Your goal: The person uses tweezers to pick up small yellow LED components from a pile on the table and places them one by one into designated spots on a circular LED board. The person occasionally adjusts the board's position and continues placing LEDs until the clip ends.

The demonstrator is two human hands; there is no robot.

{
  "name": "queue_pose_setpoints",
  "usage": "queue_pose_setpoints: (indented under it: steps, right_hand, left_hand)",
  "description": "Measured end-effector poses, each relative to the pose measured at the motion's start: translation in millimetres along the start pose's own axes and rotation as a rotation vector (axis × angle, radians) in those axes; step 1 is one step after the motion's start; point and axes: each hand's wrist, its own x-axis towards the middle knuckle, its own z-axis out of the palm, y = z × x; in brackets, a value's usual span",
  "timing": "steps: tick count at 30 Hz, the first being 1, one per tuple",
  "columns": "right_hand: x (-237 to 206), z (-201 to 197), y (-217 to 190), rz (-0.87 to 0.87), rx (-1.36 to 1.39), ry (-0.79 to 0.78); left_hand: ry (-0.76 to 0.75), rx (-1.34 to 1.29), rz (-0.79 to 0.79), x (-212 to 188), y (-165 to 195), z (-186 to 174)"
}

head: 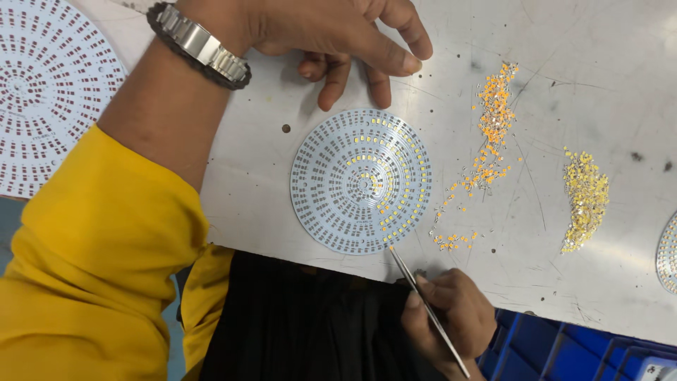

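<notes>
The round board [361,180] lies flat on the counter [296,212] near its front edge, straight ahead of the person, so both hands reach it easily; its rings of pads are partly filled with small yellow chips, mostly on the right half, while the left half shows bare pads. The right hand [448,310] comes up from below the edge and pinches the tweezers [427,310] between thumb and fingers, like a pen; the tips [392,248] rest at the board's lower right rim, just where the filled rows end; whether a chip sits between them is too small to tell. The left hand [345,35] rests beyond the board's far rim, fingers curled loosely down to the counter and holding nothing, close to the board but seemingly not touching it; a metal watch [201,46] sits on that wrist and a yellow sleeve [106,268] covers the forearm.

To the right of the board, within easy reach of the tweezers, lies a loose orange pile [490,120] trailing down toward the board; farther right, well apart, a paler yellow pile [585,201], kept separate. A larger empty board [42,99] waits at the far left; another board's edge [668,254] shows at the far right.

The counter is pale, scratched and speckled metal; below its edge are dark cloth on the lap and blue bins [564,349].
</notes>
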Motion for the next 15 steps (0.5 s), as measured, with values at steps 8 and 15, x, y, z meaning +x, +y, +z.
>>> queue_pose_setpoints:
  steps: [8, 15]
  right_hand:
    - [-9.2, 6.2, -1.0, -0.034, -0.099, 0.025]
    - [0.1, 9.7, -6.2, -0.065, -0.097, 0.024]
  left_hand:
    - [0.010, 0.099, 0.044, -4.0, -2.3, -1.3]
    - [0.007, 0.091, 0.018, -2.0, -0.3, -1.4]
